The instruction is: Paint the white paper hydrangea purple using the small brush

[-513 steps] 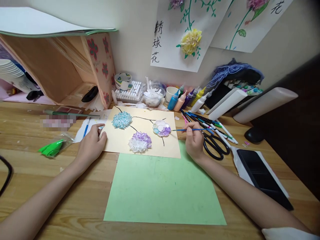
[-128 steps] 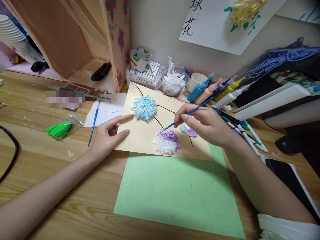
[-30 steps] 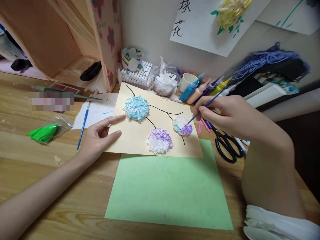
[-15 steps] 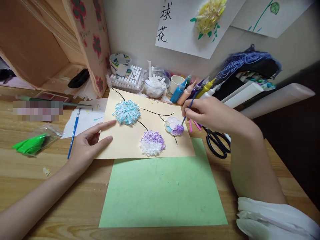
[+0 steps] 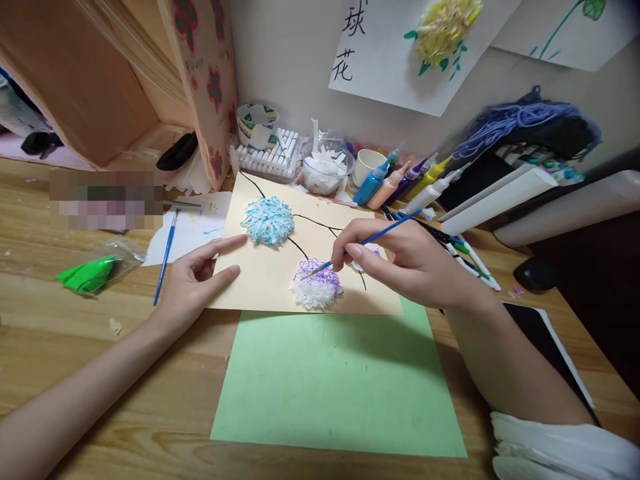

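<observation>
On the tabletop (image 5: 165, 427), our left hand (image 5: 193, 277) rests, thumb and forefinger spread, on the card's (image 5: 265, 280) left edge; our right hand (image 5: 405, 260) pinches a brush (image 5: 385, 231), tip at the half-purple flower (image 5: 317, 287).

Half-purple flower (image 5: 317, 287), slanting brush (image 5: 375, 236)

Ruffled, purple toward twelve o'clock and white toward six, the flower sits at five o'clock on the cream sheet (image 5: 260, 280); the brush is slim and blue, bristles at the purple part, handle toward two o'clock
</observation>
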`<control>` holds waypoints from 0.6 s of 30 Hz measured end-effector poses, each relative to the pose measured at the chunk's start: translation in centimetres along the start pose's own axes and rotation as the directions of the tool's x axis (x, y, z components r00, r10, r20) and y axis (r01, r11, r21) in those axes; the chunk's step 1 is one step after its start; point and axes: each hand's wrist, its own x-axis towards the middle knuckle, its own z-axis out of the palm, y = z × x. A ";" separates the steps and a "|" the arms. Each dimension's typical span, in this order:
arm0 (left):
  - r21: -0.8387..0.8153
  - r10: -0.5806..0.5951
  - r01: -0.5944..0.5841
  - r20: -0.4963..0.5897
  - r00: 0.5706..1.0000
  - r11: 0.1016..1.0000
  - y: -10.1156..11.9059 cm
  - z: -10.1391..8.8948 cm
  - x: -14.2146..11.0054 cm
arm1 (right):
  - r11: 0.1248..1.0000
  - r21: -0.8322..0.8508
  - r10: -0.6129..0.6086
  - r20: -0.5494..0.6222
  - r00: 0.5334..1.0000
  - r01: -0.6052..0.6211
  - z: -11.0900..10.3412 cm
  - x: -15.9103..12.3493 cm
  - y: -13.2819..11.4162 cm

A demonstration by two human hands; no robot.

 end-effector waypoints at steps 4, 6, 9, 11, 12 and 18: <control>0.014 0.015 -0.015 0.033 0.999 1.000 -0.6 -0.3 0.1 | 0.999 -0.034 0.003 0.039 0.999 -0.002 0.7 0.2 0.2; -0.004 0.028 -0.028 0.035 0.999 1.000 -0.7 -0.3 0.2 | 0.998 -0.069 0.009 0.031 0.999 -0.007 0.7 0.2 0.2; -0.030 0.039 -0.038 0.038 0.999 0.999 -0.8 -0.2 0.2 | 0.995 -0.097 0.002 -0.008 1.000 -0.002 0.6 0.1 0.1; -0.043 0.041 -0.040 0.036 0.998 0.998 -0.7 -0.2 0.2 | 0.997 -0.082 -0.009 -0.033 0.999 0.006 0.4 0.0 0.0; -0.047 0.042 -0.040 0.037 0.998 0.998 -0.7 -0.2 0.2 | 0.997 -0.071 -0.013 -0.034 0.999 0.010 0.4 0.0 -0.1; -0.058 0.041 -0.039 0.036 0.999 0.998 -0.5 -0.1 0.1 | 0.991 -0.130 -0.012 0.017 1.000 0.014 0.6 0.1 -0.2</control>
